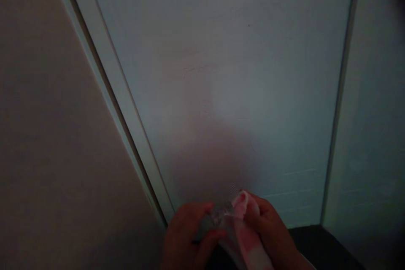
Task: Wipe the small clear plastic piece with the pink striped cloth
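Note:
Low in the head view, my left hand (pixel 189 233) pinches a small clear, shiny piece of plastic (pixel 223 213) between thumb and fingers. Just to its right, my right hand (pixel 268 227) is closed on a pink and white cloth (pixel 248 238). The cloth hangs down past the bottom edge of the view, and its upper end is bunched up by my right fingers. The clear piece touches or nearly touches the cloth; in this dim light I cannot tell whether they are joined.
A pale, glossy panel (pixel 253 105) with faint scribbles and scuffs stands upright in front of me. A brownish wall (pixel 57 135) rises at the left beside a long frame strip (pixel 117 80). Another pale panel (pixel 373 114) is on the right, with a dark surface (pixel 319 247) below.

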Demonstrator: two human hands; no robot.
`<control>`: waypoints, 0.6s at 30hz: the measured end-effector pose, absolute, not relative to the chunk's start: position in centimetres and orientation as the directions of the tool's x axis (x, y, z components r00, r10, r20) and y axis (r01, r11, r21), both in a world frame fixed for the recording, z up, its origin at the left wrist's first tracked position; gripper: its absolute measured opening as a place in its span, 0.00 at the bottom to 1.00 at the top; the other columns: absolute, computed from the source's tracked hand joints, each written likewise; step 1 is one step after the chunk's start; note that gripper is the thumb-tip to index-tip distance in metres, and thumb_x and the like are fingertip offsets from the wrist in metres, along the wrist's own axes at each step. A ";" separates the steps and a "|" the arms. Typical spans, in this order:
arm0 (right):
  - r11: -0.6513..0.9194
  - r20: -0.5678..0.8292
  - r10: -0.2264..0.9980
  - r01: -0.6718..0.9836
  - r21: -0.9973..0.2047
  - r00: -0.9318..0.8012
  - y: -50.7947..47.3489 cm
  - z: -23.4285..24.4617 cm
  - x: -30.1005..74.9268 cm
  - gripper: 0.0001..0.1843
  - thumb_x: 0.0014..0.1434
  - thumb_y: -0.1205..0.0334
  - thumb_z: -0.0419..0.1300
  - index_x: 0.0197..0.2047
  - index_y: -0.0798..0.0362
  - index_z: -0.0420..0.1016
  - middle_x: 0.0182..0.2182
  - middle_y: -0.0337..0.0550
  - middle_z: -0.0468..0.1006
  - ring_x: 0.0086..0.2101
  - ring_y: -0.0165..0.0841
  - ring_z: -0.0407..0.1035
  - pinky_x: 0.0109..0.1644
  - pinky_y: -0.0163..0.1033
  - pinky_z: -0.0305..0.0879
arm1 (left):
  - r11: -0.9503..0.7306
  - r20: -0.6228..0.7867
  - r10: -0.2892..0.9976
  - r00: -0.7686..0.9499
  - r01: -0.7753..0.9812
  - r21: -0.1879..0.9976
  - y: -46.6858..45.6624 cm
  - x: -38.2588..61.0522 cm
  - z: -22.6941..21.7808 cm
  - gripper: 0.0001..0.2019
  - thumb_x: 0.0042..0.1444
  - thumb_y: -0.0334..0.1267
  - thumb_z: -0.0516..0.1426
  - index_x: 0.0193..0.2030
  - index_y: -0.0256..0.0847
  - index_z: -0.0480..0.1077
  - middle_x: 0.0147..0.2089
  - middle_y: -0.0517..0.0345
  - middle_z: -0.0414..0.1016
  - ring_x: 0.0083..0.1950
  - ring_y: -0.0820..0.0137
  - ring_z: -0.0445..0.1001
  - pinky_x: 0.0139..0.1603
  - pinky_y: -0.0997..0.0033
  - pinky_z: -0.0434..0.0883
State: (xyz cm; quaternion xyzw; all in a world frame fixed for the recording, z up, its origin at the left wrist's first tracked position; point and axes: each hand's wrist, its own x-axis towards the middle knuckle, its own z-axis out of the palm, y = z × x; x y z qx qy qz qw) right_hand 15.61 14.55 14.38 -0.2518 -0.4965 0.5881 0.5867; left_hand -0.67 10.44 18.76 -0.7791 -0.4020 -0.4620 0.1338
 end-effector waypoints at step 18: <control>0.538 0.549 0.821 -0.111 -0.836 -0.155 13.2 13.4 16.1 0.10 0.46 0.60 0.59 0.18 0.53 0.64 0.20 0.35 0.62 0.24 0.29 0.58 0.28 0.34 0.57 | -0.546 0.605 0.795 0.046 0.490 0.680 9.1 0.4 17.9 0.14 0.51 0.46 0.52 0.21 0.39 0.61 0.20 0.63 0.61 0.23 0.75 0.62 0.24 0.77 0.60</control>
